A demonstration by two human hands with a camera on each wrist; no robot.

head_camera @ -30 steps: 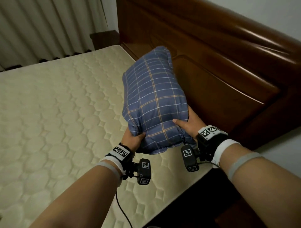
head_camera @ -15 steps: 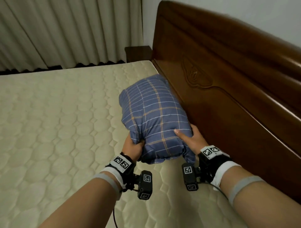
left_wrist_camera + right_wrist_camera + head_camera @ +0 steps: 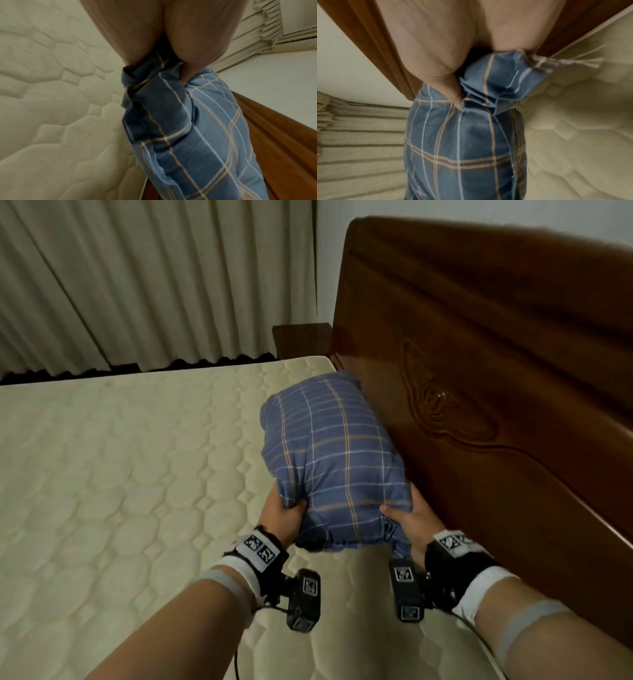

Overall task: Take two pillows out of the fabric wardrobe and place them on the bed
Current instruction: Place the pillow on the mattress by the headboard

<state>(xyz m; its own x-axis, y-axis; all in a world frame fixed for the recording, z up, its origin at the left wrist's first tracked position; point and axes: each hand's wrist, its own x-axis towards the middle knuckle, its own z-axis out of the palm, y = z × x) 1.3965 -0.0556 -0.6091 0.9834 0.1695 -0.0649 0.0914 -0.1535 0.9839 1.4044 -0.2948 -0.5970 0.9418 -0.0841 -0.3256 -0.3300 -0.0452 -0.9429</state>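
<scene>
A blue plaid pillow (image 3: 329,453) hangs just above the cream quilted mattress (image 3: 130,481), close beside the wooden headboard (image 3: 496,392). My left hand (image 3: 282,517) grips its near left corner, thumb on top, fingers underneath. My right hand (image 3: 406,517) grips the near right corner the same way. In the left wrist view the thumb presses into the bunched pillow (image 3: 188,135) cloth. In the right wrist view the pillow (image 3: 464,148) folds under the thumb, with the mattress (image 3: 582,135) behind. No second pillow and no wardrobe is in view.
Beige pleated curtains (image 3: 154,278) hang beyond the far side of the bed. A dark wooden nightstand (image 3: 301,340) stands in the corner past the headboard. A white wall (image 3: 479,217) rises above the headboard. The mattress stretches bare to the left.
Both hands have carried the pillow forward along the headboard and lowered it toward the mattress. The view has swung up toward the curtains. The grips are unchanged.
</scene>
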